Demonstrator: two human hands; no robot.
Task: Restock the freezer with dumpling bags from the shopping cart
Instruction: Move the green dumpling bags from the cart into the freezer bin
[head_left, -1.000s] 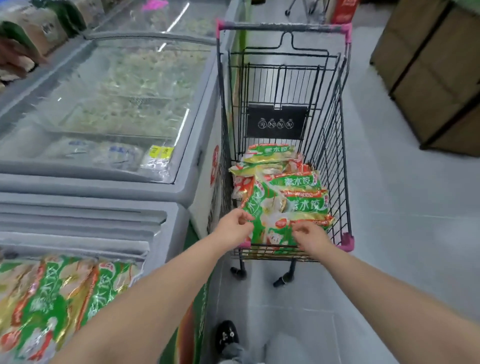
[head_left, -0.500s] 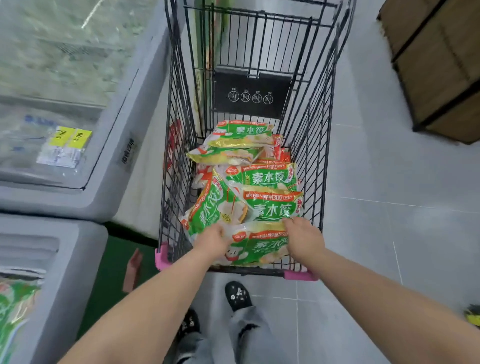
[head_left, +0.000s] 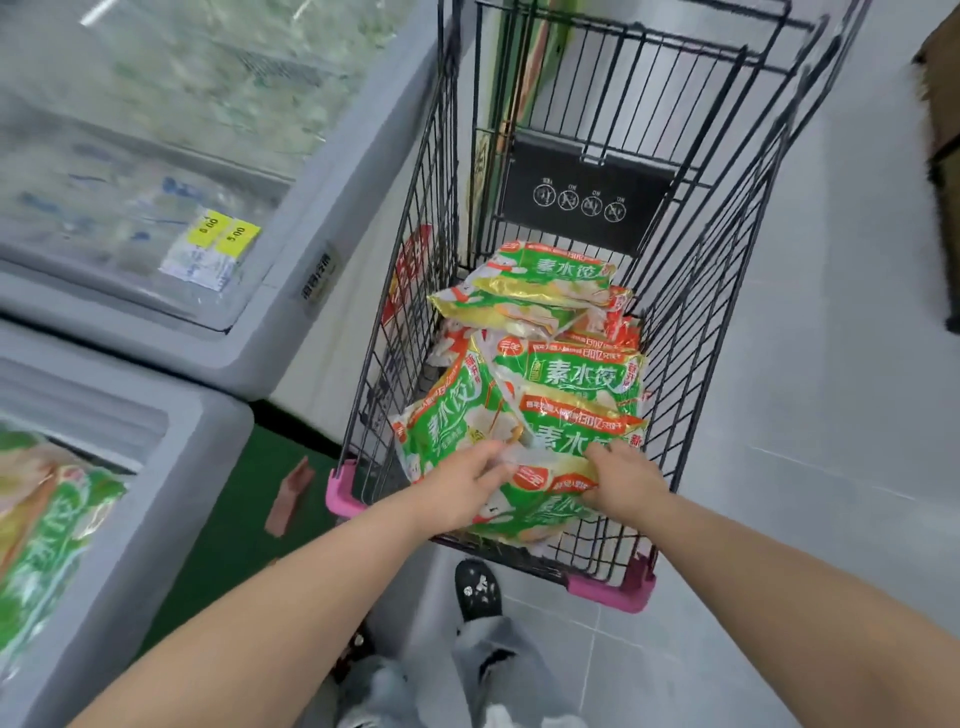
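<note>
- Head view looked down at a black wire shopping cart with pink corners, standing on a grey tile floor.
- A pile of green and yellow dumpling bags lay inside the cart, from the middle of the picture up toward 12 o'clock.
- The nearest dumpling bag sat at the front end of the cart, leaning on the wire wall.
- The left hand had its grip closed on the left edge of that nearest bag.
- The right hand had its grip pinched on the right edge of the same bag, fingers curled over the top.
- Both bare arms reached in from the bottom of the picture, at 7 o'clock and 4 o'clock.
- A grey freezer stood at 8 o'clock, with its lid slid open, and more green dumpling bags lay inside it.
- A second freezer with a shut glass lid stood at 10 o'clock, just beside the cart.
- Two yellow price tags were stuck on that glass lid.
- A black shoe and grey trouser legs showed at 6 o'clock, under the cart's front end.
- A black sign with four round marks hung on the far wall of the cart.
</note>
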